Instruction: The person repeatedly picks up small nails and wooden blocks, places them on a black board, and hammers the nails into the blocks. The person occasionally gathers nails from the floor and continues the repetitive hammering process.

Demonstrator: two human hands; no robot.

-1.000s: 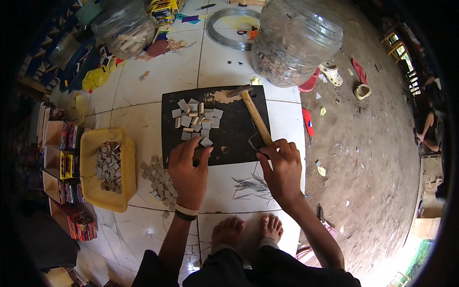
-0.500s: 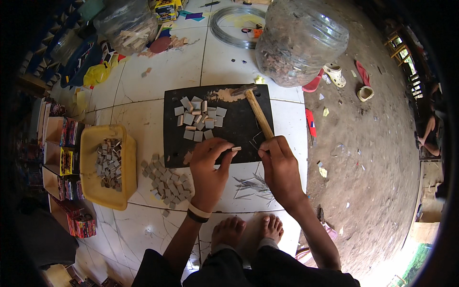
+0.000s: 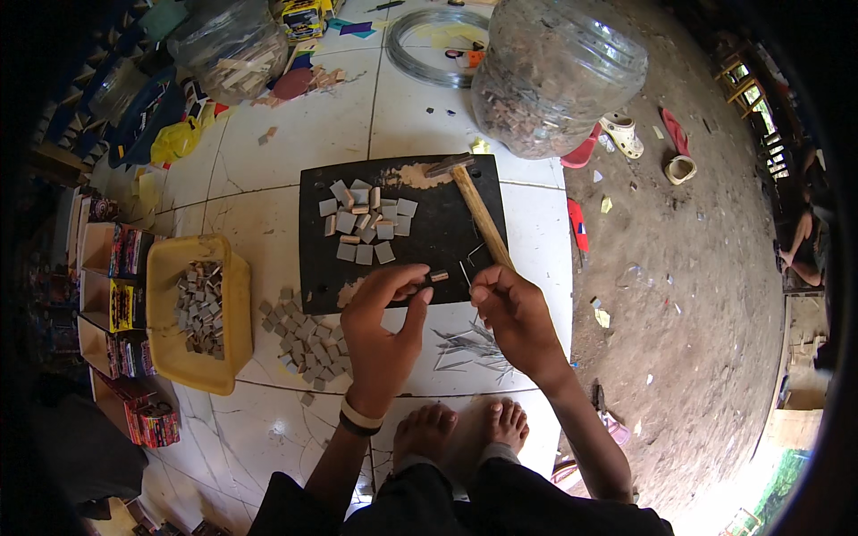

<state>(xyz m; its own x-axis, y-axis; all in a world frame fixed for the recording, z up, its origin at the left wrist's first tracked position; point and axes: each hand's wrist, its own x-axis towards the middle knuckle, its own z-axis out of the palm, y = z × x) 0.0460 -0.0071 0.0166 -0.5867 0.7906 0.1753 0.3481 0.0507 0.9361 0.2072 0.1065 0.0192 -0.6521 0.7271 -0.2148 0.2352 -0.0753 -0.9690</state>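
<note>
A black board (image 3: 407, 250) lies on the white tiles before me. At its near edge my left hand (image 3: 382, 326) has thumb and forefinger apart, beside a small wooden block (image 3: 439, 277) that appears to rest on the board. My right hand (image 3: 521, 320) pinches a short thin metal wire (image 3: 465, 273) between thumb and forefinger. Just beyond it is the wooden handle of a hammer (image 3: 481, 214), whose head lies at the board's far right. Several grey-faced wooden blocks (image 3: 362, 221) are grouped on the board's left half. More grey blocks (image 3: 308, 335) are heaped on the tiles.
Loose wire pieces (image 3: 469, 347) lie close to my right hand. A yellow tub (image 3: 239, 308) with small blocks stands left, beside boxes of colourful packets (image 3: 130, 304). Farther off are a wire coil (image 3: 398, 67) and a large clear plastic container (image 3: 559, 76). Bare ground lies right.
My left hand has drawn slightly left, its fingertips spreading away from the small block. The right hand has shifted a little left and toward me, with the wire standing out from its fingertips.
</note>
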